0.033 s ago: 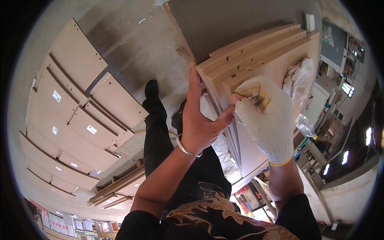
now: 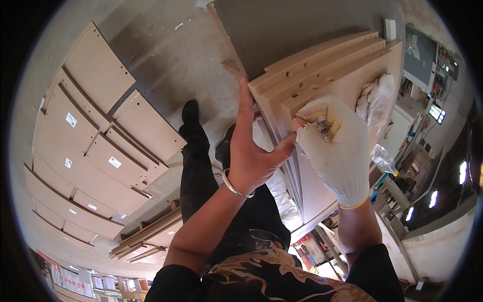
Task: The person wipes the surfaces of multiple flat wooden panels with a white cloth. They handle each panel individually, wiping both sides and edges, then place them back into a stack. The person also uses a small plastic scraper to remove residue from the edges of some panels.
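Observation:
A stack of light wooden panels (image 2: 347, 75) with drilled holes along their edges leans to the right of my legs. My left hand (image 2: 254, 153) is bare, with a silver bracelet (image 2: 232, 185) at the wrist. Its fingers are stretched along the left side of the stack, and the thumb stands apart, close to the panel edges. A white knit glove (image 2: 339, 158) covers my right hand (image 2: 332, 133), with a bare thumb tip showing. Those fingers are curled closed over the front panel's face; whatever lies inside them is hidden. Crumpled clear plastic (image 2: 375, 103) rests on the panel beyond it.
Behind the stack is a large dark board (image 2: 302, 25). Many flat panels with white labels (image 2: 70, 120) lie on the floor at left. More boards (image 2: 151, 234) are piled at lower left. A plastic bottle (image 2: 383, 160) and cluttered shelving are at right.

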Motion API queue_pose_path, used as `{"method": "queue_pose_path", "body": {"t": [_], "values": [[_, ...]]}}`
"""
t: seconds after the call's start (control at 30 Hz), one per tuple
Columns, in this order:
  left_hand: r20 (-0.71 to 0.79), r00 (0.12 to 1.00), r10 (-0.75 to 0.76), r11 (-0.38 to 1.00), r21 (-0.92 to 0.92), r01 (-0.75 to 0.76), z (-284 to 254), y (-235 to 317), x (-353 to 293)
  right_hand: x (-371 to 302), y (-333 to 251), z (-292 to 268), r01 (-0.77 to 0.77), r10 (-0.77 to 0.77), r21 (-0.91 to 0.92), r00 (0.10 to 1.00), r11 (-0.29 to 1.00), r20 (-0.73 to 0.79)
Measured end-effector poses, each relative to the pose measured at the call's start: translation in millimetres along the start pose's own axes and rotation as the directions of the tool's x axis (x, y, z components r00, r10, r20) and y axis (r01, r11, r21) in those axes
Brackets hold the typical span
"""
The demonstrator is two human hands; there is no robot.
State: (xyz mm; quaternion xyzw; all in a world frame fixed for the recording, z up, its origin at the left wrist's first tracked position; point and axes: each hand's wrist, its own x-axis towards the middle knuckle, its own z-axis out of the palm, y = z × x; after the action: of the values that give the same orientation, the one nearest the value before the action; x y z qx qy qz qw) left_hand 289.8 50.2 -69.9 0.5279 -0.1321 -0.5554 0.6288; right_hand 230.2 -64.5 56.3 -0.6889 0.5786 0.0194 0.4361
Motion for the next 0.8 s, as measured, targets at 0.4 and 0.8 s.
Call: {"method": "queue_pose_path", "body": {"t": [0.4, 0.8], "values": [[0.036, 0.999, -0.031, 0.998, 0.055, 0.029, -2, 7, 1, 2, -7, -1, -0.041, 0.04, -0.106, 0.999, 0.994, -0.013], [0.005, 1.0, -0.007, 0.998, 0.066, 0.007, 2, 8, 0, 14, -31, -9, -0.031, 0.076, -0.429, 0.993, 0.903, 0.088]]}}
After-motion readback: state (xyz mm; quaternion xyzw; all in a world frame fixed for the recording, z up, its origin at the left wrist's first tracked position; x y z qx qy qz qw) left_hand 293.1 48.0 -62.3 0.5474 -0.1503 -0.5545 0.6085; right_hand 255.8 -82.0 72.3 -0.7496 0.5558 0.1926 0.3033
